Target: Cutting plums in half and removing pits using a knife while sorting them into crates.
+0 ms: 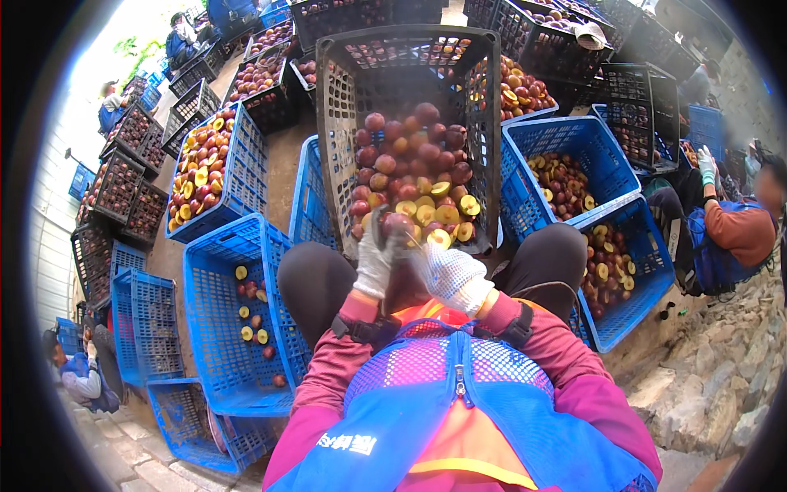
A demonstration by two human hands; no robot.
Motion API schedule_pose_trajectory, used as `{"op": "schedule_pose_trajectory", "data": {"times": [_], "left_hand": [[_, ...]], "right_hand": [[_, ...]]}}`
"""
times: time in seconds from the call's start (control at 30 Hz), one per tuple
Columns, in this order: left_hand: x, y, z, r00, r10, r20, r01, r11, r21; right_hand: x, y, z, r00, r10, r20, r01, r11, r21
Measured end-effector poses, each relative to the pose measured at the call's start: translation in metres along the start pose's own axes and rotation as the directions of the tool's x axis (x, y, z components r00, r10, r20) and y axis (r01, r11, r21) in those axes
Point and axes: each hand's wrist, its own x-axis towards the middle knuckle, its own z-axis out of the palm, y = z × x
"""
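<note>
In front of my knees a black plastic crate [410,37] leans toward me. Whole red plums [426,152] fill its middle, and cut plum halves [447,215] with yellow flesh lie along its near side. My left hand [374,264], in a grey glove, is closed around a plum [398,227] at the crate's near edge. Just right of it, my right hand [451,275], in a white knit glove, is closed too. Its fingers are blurred by motion, and what they grip cannot be made out.
Left of my knee stands a blue crate [205,328] with a few plum halves; another blue crate [254,164] is heaped with them. Blue crates [635,316] with halves stand at my right. Stacked black crates fill the back. A co-worker [734,230] sits at the right.
</note>
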Motion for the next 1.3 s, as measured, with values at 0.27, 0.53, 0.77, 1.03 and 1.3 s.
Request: {"op": "schedule_pose_trajectory", "data": {"times": [0.27,0.53,0.77,1.03,1.3], "left_hand": [[-0.003,0.021,0.001,0.876,-0.428,0.223,0.472,0.663,-0.581],[-0.003,-0.024,-0.010,0.780,-0.519,0.350,0.626,0.634,-0.453],[0.013,0.046,-0.013,0.846,-0.492,0.205,0.451,0.457,-0.767],[-0.003,0.011,-0.004,0.971,-0.127,0.205,0.174,0.958,-0.229],[-0.018,-0.016,-0.013,0.989,-0.001,0.149,0.022,0.990,-0.142]], "right_hand": [[-0.002,0.013,0.020,0.995,0.077,0.067,-0.072,0.995,-0.075],[0.000,0.029,0.013,0.998,0.020,0.066,-0.022,0.999,0.030],[-0.018,0.041,-0.002,0.979,0.202,-0.038,-0.182,0.937,0.299],[0.045,0.000,-0.042,0.908,0.326,0.262,-0.391,0.436,0.811],[0.038,-0.001,0.016,0.874,0.437,0.213,-0.452,0.569,0.687]]}}
